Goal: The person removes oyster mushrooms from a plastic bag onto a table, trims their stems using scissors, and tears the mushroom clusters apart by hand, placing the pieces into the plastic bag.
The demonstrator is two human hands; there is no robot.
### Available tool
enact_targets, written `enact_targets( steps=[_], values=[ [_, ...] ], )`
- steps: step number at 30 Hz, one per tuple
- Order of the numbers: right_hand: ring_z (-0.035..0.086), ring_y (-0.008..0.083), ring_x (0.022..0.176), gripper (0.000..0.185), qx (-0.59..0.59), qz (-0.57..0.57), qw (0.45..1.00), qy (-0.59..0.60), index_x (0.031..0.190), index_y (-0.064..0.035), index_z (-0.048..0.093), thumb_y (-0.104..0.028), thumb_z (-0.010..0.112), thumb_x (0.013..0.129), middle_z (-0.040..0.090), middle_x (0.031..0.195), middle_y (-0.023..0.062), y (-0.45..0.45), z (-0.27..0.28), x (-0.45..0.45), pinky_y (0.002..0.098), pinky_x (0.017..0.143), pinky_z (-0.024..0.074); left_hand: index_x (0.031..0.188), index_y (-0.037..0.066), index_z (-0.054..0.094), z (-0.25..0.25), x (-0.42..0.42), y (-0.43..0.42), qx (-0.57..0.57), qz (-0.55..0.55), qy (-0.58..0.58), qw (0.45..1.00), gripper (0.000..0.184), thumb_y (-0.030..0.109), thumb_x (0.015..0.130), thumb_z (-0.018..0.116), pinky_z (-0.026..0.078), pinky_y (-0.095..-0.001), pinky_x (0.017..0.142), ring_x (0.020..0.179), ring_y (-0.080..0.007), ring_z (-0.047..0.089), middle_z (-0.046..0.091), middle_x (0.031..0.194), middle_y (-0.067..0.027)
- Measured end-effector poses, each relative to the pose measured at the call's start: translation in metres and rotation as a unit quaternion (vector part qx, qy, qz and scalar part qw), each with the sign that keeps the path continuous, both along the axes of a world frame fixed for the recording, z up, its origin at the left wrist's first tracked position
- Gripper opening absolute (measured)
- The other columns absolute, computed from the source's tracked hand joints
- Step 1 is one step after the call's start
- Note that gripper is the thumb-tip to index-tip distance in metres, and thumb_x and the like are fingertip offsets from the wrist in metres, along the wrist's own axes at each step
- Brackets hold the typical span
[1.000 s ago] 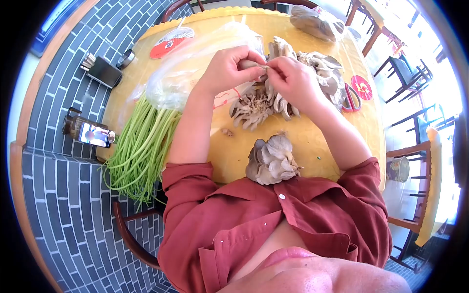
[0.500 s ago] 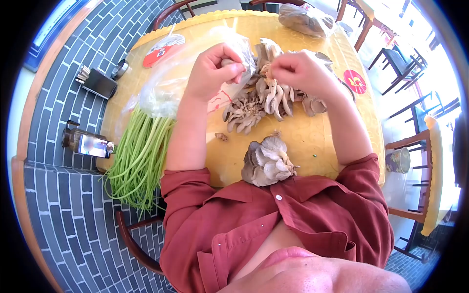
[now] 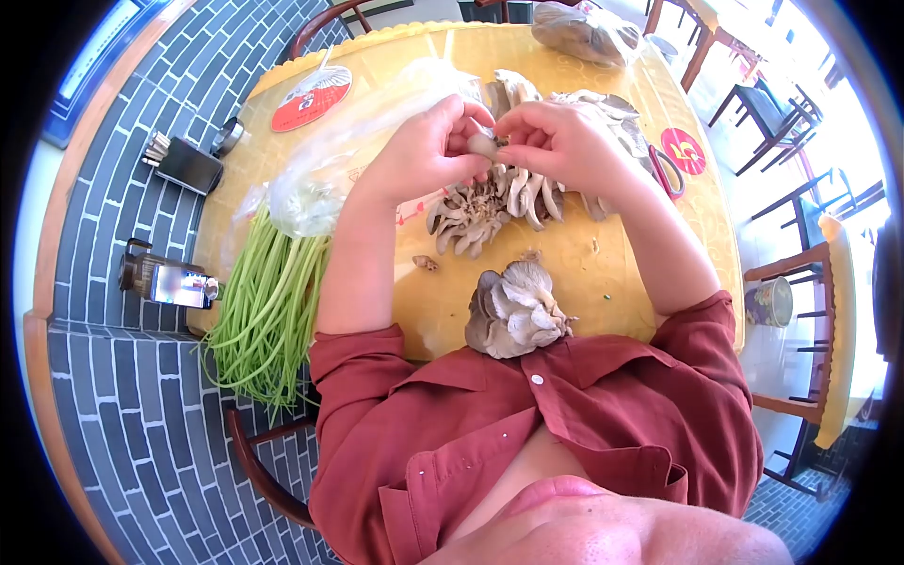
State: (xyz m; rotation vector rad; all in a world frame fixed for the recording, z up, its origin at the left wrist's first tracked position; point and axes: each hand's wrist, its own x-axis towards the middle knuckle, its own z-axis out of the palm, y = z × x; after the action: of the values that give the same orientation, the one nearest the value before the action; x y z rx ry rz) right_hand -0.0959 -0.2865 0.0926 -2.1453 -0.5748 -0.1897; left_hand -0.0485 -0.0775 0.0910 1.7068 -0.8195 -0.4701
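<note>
Both hands meet above the yellow table, over a pile of grey oyster mushrooms. My left hand is closed around a small pale mushroom piece. The fingertips of my right hand pinch the darker end of that same piece. Nearer my body, a separate mushroom cluster rests at the table's edge. A small brown scrap lies to the left of it. Part of the pile is hidden behind my hands.
Long green stalks hang over the left edge, partly inside a clear plastic bag. Red scissors lie right of the pile. A bagged bundle sits at the far edge. A phone leans against a jug at left.
My hands separated half a second ago and are now together again at the mushroom piece. A light scrap now shows on the table, right of the near cluster.
</note>
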Motion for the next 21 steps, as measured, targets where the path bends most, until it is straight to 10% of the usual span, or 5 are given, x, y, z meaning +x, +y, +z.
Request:
enact_targets(
  steps=[8,21],
  values=[
    [0.062,0.0096,0.072,0.021,0.206,0.059,0.960,0.181,0.100,0.0032,0.060,-0.010,0.065,0.083,0.066,0.086,0.0077,0.0038,-0.0061,0.0048,0.0219,0.064,0.0505,0.095,-0.002,0.057,-0.0016,0.0021,-0.0027,-0.067,0.047,0.035,0.996,0.026,-0.005,0.073,0.069,0.051,-0.0234,0.068,0.077,-0.0109,0.062,0.062,0.084,-0.0053],
    [0.064,0.0119,0.073,0.015,0.217,0.072,0.954,0.193,0.097,0.0038,0.058,-0.005,0.060,0.084,0.065,0.085,0.0087,0.0071,-0.0071,0.0044,0.0227,0.063,0.0520,0.088,-0.001,0.062,-0.0028,-0.0018,-0.0058,-0.091,0.046,0.040,0.994,0.016,-0.003,0.074,0.067,0.050,-0.0211,0.063,0.069,-0.0093,0.062,0.064,0.078,-0.0044]
  ],
)
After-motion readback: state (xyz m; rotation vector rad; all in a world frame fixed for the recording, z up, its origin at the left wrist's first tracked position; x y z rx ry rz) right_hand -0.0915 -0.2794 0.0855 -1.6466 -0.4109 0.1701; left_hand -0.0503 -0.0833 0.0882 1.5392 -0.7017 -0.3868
